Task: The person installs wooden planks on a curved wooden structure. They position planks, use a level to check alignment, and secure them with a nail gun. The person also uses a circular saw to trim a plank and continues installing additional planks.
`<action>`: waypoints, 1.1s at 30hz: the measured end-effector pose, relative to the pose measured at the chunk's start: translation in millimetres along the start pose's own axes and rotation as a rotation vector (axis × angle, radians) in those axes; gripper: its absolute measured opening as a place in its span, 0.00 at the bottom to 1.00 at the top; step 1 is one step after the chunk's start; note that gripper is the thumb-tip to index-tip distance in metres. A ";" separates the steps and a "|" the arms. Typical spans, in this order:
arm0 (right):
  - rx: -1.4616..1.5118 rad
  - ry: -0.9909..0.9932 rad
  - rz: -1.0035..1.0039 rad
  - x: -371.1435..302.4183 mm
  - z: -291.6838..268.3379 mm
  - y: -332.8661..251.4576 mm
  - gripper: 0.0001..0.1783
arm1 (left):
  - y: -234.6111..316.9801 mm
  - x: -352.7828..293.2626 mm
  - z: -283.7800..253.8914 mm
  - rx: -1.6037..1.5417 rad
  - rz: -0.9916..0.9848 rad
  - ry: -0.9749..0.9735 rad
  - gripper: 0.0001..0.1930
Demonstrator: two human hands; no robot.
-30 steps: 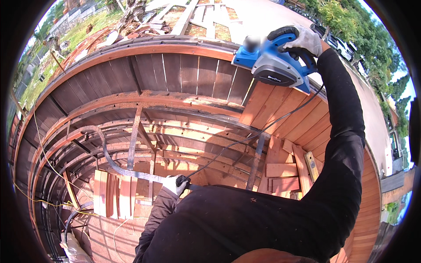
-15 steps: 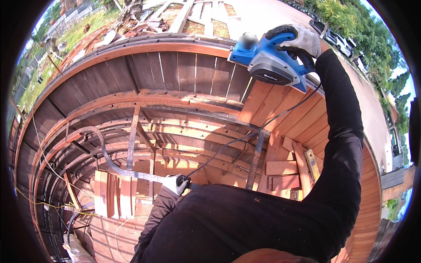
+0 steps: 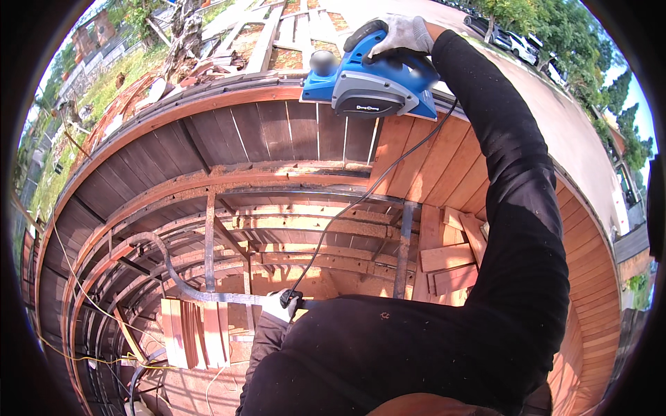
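Observation:
My right hand [image 3: 404, 36], in a grey work glove with dark fingers, is closed round the handle of a blue electric planer [image 3: 371, 93]. The planer rests on the top edge of the curved board wall [image 3: 409, 149], near where dark boards meet reddish ones. Its black power cord [image 3: 338, 216] hangs in a curve down to my left hand [image 3: 279, 306]. That gloved hand is closed at a grey metal rail [image 3: 229, 298], and the cord meets its dark fingers. Whether it also grips the cord, I cannot tell.
Inside the curved frame, short boards [image 3: 194, 333] stand beside the rail, and more loose boards [image 3: 447, 263] lie at right. Upright metal posts [image 3: 404, 249] stand below the wall. Beyond it lie scattered planks [image 3: 267, 41] and a pale road [image 3: 555, 125] with parked cars [image 3: 517, 45].
The planer and my right hand have moved left along the wall's top edge, and the cord has swung with them. My left hand stays at the rail. The whole view has shifted slightly.

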State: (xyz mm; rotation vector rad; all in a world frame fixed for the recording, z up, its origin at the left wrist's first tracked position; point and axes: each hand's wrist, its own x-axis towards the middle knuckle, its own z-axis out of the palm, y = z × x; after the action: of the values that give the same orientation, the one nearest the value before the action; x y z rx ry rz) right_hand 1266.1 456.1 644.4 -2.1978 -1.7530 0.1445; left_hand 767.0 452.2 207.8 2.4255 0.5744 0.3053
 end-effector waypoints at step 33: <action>0.141 0.063 -0.022 -6.3 10.1 -15.7 0.27 | 20.4 1.7 -12.0 -0.018 -0.096 0.021 0.09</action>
State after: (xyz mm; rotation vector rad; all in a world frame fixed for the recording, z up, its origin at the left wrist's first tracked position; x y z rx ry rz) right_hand 1247.2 455.0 639.0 -2.0605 -1.6787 0.1857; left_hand 771.0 444.7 230.0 2.3712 0.6916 0.2949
